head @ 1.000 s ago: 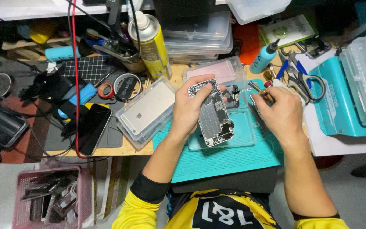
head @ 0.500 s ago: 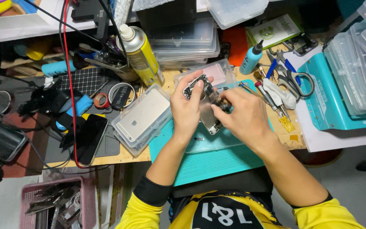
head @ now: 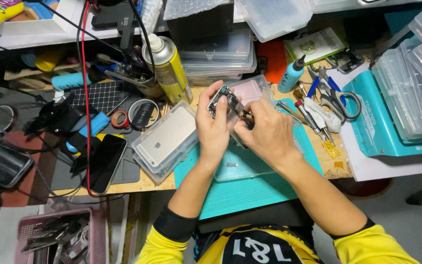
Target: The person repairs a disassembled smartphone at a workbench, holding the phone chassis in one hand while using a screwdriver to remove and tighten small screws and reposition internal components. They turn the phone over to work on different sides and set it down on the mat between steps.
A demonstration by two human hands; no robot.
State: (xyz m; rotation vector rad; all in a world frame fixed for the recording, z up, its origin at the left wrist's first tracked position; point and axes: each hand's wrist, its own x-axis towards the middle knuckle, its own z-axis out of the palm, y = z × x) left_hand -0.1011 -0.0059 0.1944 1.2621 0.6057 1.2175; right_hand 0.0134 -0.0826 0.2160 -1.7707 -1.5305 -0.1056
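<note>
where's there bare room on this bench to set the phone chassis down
The teal mat is bare at its near edge, below both hands and the clear tray. A thin strip of white paper lies free under the teal case. Behind the left hand and right hand, around the spray can and scissors, it is crowded.

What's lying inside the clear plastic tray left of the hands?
Inside the clear tray lies a silver phone back housing, face down. Anything beneath that housing is covered and cannot be seen.
</note>
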